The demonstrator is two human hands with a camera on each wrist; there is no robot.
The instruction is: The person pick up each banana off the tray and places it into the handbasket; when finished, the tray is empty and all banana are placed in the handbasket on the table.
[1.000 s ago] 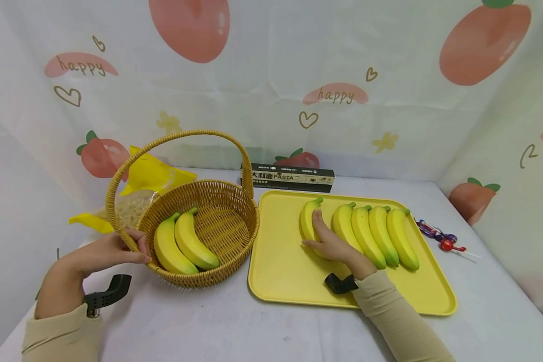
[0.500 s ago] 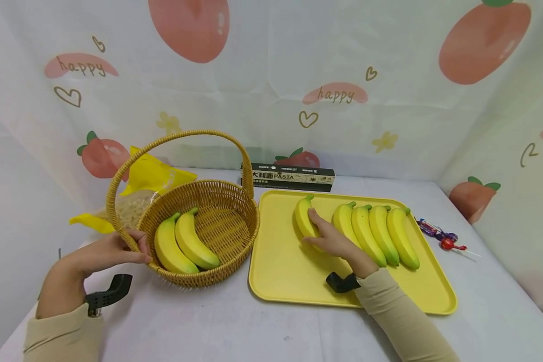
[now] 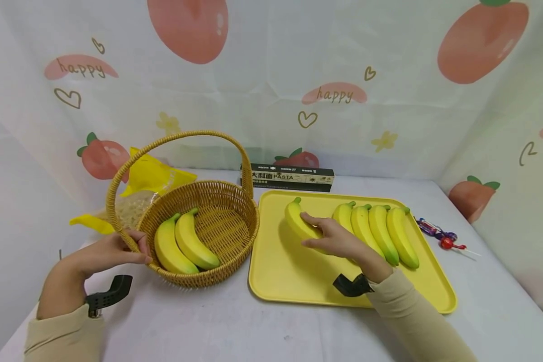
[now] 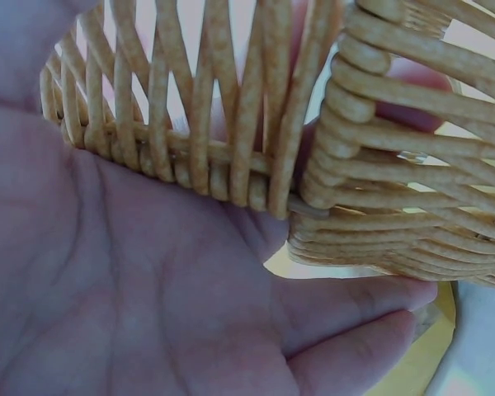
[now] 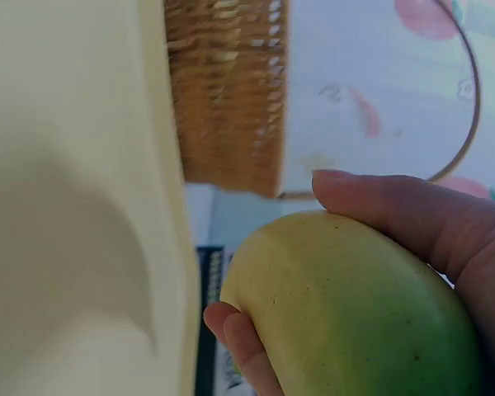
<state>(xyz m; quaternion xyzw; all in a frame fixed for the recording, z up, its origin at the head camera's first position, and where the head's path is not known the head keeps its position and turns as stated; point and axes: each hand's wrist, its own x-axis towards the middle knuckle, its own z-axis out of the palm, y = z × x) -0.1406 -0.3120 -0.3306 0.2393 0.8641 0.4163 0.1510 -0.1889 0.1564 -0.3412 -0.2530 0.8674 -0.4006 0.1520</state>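
My left hand (image 3: 117, 249) grips the left rim of a round wicker basket (image 3: 210, 279) at the foot of its tall handle. In the left wrist view, the woven wall (image 4: 223, 99) lies across the palm and fingers. Two bananas (image 3: 172, 246) rest side by side in the basket's left half. With my right hand (image 3: 337, 239) I hold another banana (image 3: 295, 218) between thumb and fingers over the left part of a yellow tray (image 3: 276, 276). The right wrist view has this banana (image 5: 338, 305) close up, raised off the tray. Several more bananas (image 3: 402, 236) lie in a row on the tray's right.
A black pasta box (image 3: 287, 178) stands behind the tray, near the back cloth. Behind and left of the basket leans a yellow bag (image 3: 149, 173). Wrapped candy (image 3: 430, 229) and a red lollipop (image 3: 448, 244) lie right of the tray.
My right hand has closed round the leftmost banana of the tray and lifted it, moving it left, away from the row. My left hand and the basket have stayed in place.
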